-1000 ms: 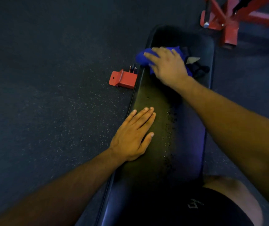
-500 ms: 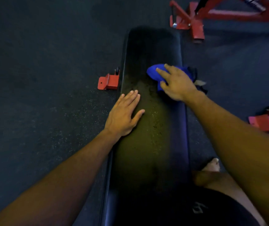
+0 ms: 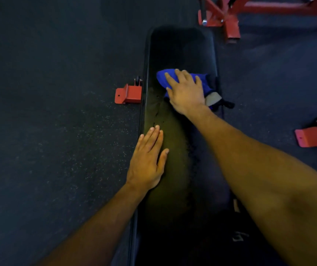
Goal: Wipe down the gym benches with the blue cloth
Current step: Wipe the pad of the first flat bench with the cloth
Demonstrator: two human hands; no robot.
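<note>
A long black padded gym bench (image 3: 180, 47) runs away from me down the middle of the view, its surface damp and streaked. The blue cloth (image 3: 166, 76) lies bunched on the bench's far half. My right hand (image 3: 186, 92) lies flat on top of the cloth with fingers spread, pressing it onto the pad. My left hand (image 3: 147, 160) rests flat on the bench's left edge, nearer to me, fingers straight and together, holding nothing.
Red bench feet stick out on the floor to the left (image 3: 128, 94) and the right (image 3: 315, 137). A red steel equipment frame (image 3: 228, 18) stands beyond the bench's far end. Dark speckled rubber floor (image 3: 48, 112) surrounds the bench. My knee in black shorts (image 3: 240, 239) is at the bottom.
My right hand has slid the blue cloth from near the bench's far end back toward me along the pad. My left hand has stayed flat on the left edge.
</note>
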